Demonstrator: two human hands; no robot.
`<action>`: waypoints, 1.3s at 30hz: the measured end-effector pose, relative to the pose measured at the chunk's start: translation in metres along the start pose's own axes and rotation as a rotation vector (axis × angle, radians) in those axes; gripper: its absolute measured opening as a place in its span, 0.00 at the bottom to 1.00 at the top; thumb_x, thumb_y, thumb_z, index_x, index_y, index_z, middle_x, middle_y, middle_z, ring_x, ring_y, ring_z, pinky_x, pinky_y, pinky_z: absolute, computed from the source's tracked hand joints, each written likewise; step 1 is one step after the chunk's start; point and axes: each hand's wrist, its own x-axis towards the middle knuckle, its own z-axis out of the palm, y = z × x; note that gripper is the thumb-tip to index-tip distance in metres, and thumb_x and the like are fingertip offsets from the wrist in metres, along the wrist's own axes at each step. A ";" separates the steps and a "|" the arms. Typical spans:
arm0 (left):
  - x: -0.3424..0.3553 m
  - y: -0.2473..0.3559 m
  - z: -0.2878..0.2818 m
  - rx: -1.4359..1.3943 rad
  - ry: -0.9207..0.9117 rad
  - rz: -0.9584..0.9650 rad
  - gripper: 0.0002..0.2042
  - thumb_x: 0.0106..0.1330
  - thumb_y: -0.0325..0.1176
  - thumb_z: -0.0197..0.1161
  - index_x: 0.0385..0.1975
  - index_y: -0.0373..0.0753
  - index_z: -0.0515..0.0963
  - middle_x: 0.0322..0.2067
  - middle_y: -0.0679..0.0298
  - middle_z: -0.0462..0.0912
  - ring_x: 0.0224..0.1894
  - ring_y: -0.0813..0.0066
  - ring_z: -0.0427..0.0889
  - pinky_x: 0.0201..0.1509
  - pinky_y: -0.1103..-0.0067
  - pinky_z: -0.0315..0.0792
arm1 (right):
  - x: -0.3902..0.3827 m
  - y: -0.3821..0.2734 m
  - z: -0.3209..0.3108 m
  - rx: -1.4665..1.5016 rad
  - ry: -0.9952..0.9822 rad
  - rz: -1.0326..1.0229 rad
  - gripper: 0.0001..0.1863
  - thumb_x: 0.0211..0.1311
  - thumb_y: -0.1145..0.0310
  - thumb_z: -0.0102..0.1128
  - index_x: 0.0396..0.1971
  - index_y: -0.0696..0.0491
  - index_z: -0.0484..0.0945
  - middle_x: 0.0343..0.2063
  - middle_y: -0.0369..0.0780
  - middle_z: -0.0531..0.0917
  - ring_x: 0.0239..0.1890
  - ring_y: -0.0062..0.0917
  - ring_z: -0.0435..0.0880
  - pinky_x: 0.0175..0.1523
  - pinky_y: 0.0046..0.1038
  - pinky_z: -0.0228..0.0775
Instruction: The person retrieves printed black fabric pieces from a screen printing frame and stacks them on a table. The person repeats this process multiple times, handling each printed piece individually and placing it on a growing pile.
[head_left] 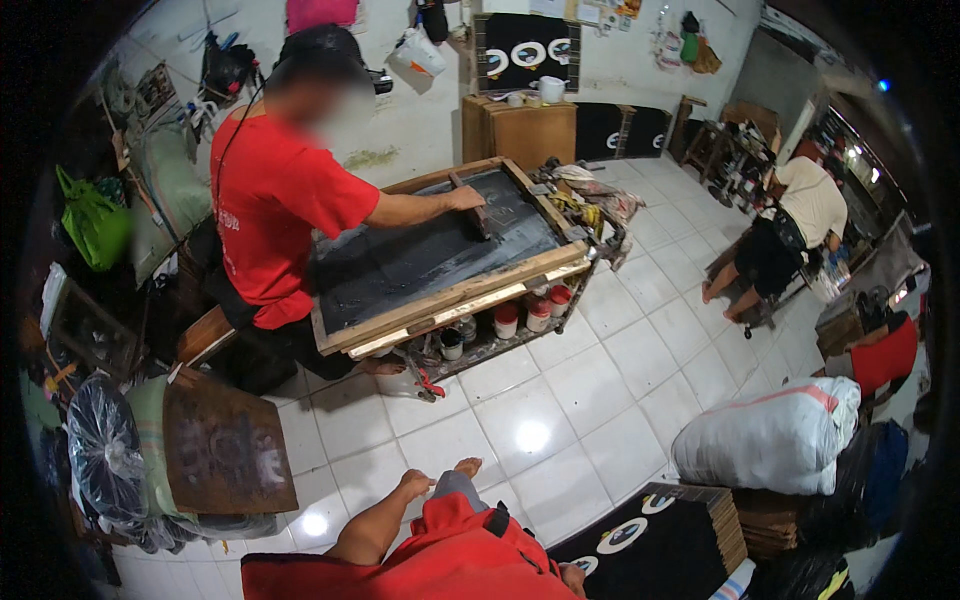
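The left hand (415, 485) hangs over the tiled floor (560, 385), its fingers seemingly loosely bent; whether it grips anything I cannot tell. The right hand (573, 577) shows only in part at the lower edge, so its grip cannot be told either. Just right of the right hand lies a stack of black panels (655, 545) printed with white eyes; whether hand and stack touch is unclear. Beyond the stack, ahead and right of the right hand, rests a plump white sack (760, 435). To the left of the left hand stands a stained brown board (230, 445).

Well ahead of both hands is a wooden frame (460, 296) with a dark, smeared surface, and paint pots (507, 320) sit on a shelf below it. There, 1 co-worker in a red shirt (280, 200) holds a squeegee (483, 222) against the dark surface. Another 1, in a pale shirt (812, 195), bends forward far ahead and right of the right hand.
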 end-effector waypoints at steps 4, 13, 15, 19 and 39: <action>-0.006 0.030 -0.023 -0.219 0.048 0.092 0.11 0.54 0.41 0.64 0.24 0.38 0.78 0.19 0.67 0.77 0.22 0.80 0.75 0.22 0.81 0.66 | 0.031 -0.045 -0.019 -0.394 -0.009 -0.539 0.13 0.53 0.60 0.53 0.33 0.51 0.80 0.26 0.43 0.83 0.28 0.38 0.82 0.33 0.36 0.73; -0.023 -0.028 -0.016 -0.178 0.111 -0.118 0.12 0.56 0.41 0.63 0.23 0.37 0.78 0.20 0.66 0.78 0.20 0.77 0.75 0.21 0.79 0.68 | 0.054 -0.188 -0.091 0.858 -0.042 0.176 0.05 0.50 0.78 0.52 0.29 0.61 0.72 0.19 0.43 0.77 0.17 0.29 0.78 0.21 0.28 0.72; -0.028 -0.047 -0.003 -0.134 0.112 -0.138 0.13 0.55 0.42 0.64 0.22 0.36 0.79 0.20 0.63 0.79 0.20 0.75 0.76 0.22 0.77 0.69 | 0.057 -0.181 -0.099 0.839 -0.033 0.201 0.06 0.51 0.76 0.55 0.29 0.62 0.71 0.17 0.41 0.76 0.16 0.28 0.77 0.21 0.25 0.71; -0.046 -0.072 0.019 -0.198 0.135 -0.133 0.15 0.51 0.44 0.65 0.21 0.36 0.80 0.19 0.59 0.80 0.20 0.70 0.77 0.23 0.75 0.70 | 0.068 -0.119 -0.083 0.723 -0.089 0.213 0.13 0.50 0.69 0.53 0.09 0.54 0.73 0.11 0.39 0.75 0.15 0.28 0.77 0.20 0.27 0.70; -0.058 -0.015 0.016 -0.375 0.171 -0.003 0.13 0.54 0.40 0.65 0.25 0.35 0.79 0.21 0.63 0.79 0.21 0.75 0.75 0.21 0.79 0.68 | 0.073 -0.033 -0.044 -0.621 0.014 -0.569 0.10 0.45 0.58 0.54 0.18 0.46 0.80 0.24 0.40 0.82 0.30 0.35 0.82 0.32 0.36 0.72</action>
